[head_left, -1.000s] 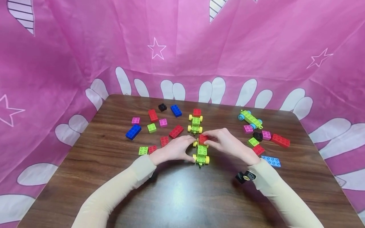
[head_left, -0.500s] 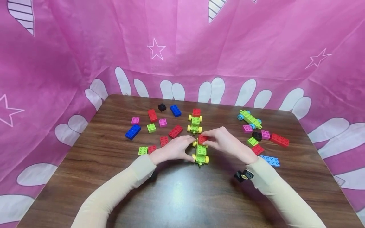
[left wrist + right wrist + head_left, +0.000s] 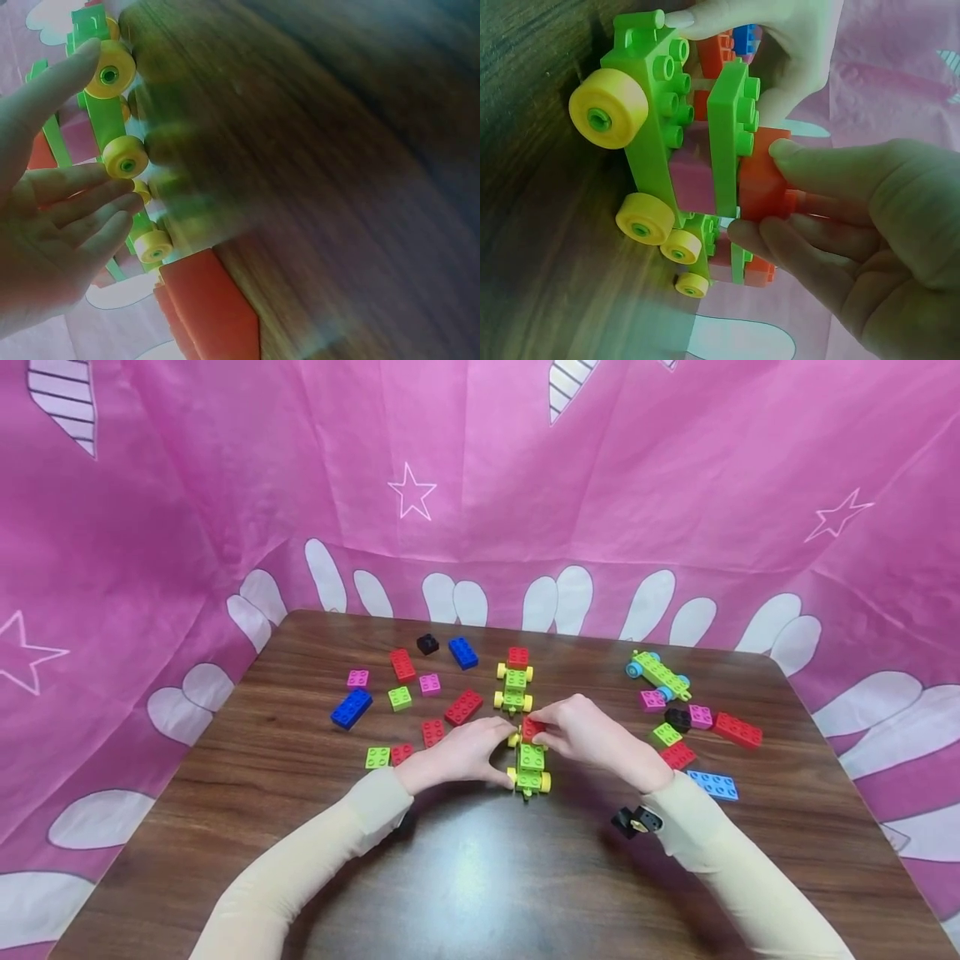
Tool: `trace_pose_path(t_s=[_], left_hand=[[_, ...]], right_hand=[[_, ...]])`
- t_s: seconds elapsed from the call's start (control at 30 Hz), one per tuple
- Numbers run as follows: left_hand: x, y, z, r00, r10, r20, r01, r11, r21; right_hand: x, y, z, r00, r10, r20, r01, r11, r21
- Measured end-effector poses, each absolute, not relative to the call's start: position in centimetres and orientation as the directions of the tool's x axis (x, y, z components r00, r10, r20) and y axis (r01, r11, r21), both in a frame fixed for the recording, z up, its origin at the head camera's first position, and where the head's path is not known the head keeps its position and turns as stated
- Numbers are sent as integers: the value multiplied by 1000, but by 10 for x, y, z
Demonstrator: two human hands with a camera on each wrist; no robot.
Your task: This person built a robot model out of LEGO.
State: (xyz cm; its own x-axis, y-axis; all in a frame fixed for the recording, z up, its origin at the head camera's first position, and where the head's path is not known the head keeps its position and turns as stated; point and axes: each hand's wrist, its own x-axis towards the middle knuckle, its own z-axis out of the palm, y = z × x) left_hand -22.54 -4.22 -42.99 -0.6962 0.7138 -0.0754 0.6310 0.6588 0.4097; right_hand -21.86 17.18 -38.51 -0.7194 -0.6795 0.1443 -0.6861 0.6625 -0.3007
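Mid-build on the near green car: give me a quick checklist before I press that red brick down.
1. Right hand pinches the red brick: ok.
2. Left hand steadies the near green car from its side: ok.
3. Red brick fully seated on the green plate: cannot tell; the fingers hide the joint.
4. Car's yellow wheels flat on the table: cannot tell; the views disagree in angle.
5. Second green car stands apart, beyond the hands: ok.
6. Loose bricks lie apart from the work on both sides: ok.
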Motion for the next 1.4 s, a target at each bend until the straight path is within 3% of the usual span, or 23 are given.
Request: trace_pose_path(t_s=[0.3, 0.53, 0.83, 1.4], left_hand=[[-223, -44, -434, -706, 705, -73, 628, 670, 395], [-225, -43, -433, -702, 708, -76, 641, 676, 364], [-225, -42, -432, -710, 699, -86, 627, 683, 376], [-224, -40, -433, -703, 710, -40, 659, 672, 336]], right_hand=[[-214, 174, -395, -751, -633, 189, -650, 658, -379], [-217, 184, -396, -717, -658, 230, -689, 619, -377], [-219, 187, -394, -778, -595, 201, -614, 654, -443], [-215, 187, -394, -785, -587, 198, -606, 663, -440]])
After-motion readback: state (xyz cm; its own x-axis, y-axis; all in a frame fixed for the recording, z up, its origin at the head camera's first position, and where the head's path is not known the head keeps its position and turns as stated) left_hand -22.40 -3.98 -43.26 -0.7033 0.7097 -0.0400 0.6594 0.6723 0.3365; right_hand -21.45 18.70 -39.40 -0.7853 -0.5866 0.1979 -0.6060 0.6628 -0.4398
